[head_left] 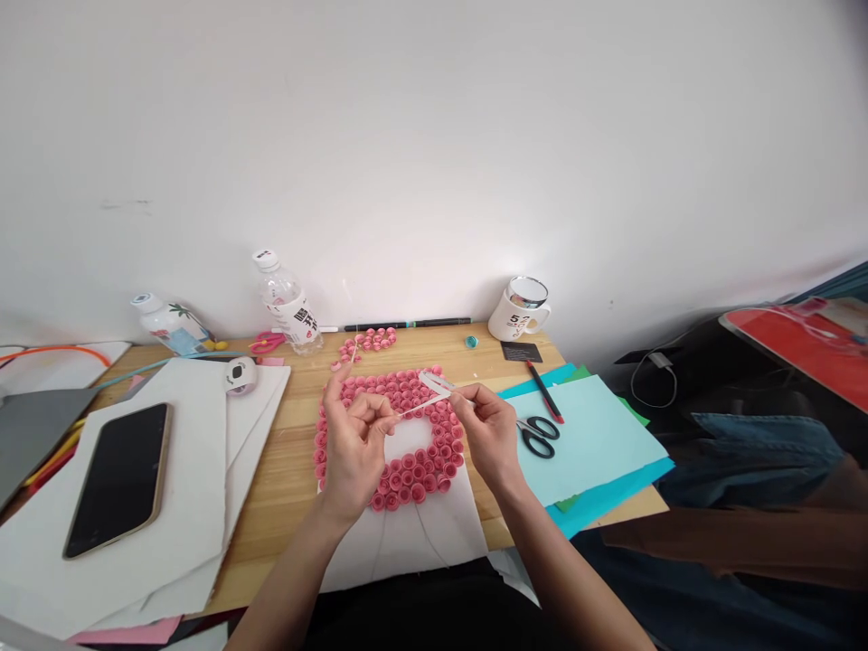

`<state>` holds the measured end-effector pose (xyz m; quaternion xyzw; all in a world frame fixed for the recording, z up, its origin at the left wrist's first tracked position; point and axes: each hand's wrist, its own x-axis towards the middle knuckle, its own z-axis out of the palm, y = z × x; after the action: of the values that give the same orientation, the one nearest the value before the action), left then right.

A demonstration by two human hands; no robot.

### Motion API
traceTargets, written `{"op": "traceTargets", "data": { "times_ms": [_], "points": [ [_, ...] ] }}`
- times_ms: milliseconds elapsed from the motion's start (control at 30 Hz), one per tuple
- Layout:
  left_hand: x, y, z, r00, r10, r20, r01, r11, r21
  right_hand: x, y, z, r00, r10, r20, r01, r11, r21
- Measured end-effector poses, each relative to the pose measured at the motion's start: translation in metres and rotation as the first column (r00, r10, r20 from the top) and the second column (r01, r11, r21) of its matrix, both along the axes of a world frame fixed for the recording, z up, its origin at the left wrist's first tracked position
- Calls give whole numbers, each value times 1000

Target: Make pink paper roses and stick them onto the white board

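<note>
My left hand [356, 443] is closed in a pinch on one end of a thin white strip [429, 400], its index finger pointing up. My right hand [489, 429] pinches the strip's other part, where it doubles back in a narrow folded loop. The strip's exact material is hard to make out. Below both hands lies a white sheet [407, 542] covered in its upper part with pink rolled paper roses [413, 484]. They surround a bare white patch, and two thin lines run down the sheet beneath them. More small pink roses [378, 339] lie loose behind the sheet.
Scissors [539, 438] and a red-black pen [544, 391] lie on coloured paper [597, 434] at right. A mug [515, 312], a bottle [290, 307] and pens [407, 324] line the wall. At left, a phone [120, 479] rests on white sheets [196, 515].
</note>
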<state>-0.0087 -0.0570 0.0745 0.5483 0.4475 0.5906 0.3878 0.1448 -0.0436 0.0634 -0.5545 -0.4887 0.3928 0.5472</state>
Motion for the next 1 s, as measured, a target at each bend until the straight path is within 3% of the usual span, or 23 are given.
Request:
{"op": "traceTargets", "data": {
  "times_ms": [100,167,267,367,433,500,567,633,700,800,867,933,1000],
  "points": [
    [1,1,1,1000,12,2,-12,1000,-22,-2,-1,0,987,-93,129,77,990,121],
    [-1,3,3,1000,16,19,-15,998,-55,-2,-1,-1,972,-100,213,48,971,236],
    [-16,8,5,998,44,39,-39,994,-104,12,6,-3,984,-68,167,26,971,239],
    [-39,12,4,986,145,79,-136,985,-109,45,21,-11,949,-316,14,307,931,199],
    [-51,12,4,996,64,59,-54,986,-159,68,35,-23,915,-375,149,339,915,218],
    [-58,10,4,991,-85,104,105,973,-203,83,48,-41,887,-286,362,195,944,267],
    [-59,8,4,954,-224,201,273,924,-268,90,59,-62,844,-224,487,69,946,316],
    [-59,5,5,898,-306,315,411,839,-356,90,68,-77,807,-148,571,-22,960,280],
    [-59,3,4,855,-313,414,491,747,-449,84,71,-82,785,-108,610,-61,966,250],
    [-60,3,1,828,-255,499,529,649,-547,65,65,-65,863,0,506,-143,959,243],
    [-61,5,-2,817,-242,524,549,603,-579,50,55,-46,920,255,297,-313,934,171],
    [-60,8,-6,809,-242,535,566,565,-600,37,45,-33,883,462,86,-468,879,92],
    [-60,10,-11,810,-244,534,571,539,-619,28,38,-29,850,526,-11,-526,850,32]
  ]
}}
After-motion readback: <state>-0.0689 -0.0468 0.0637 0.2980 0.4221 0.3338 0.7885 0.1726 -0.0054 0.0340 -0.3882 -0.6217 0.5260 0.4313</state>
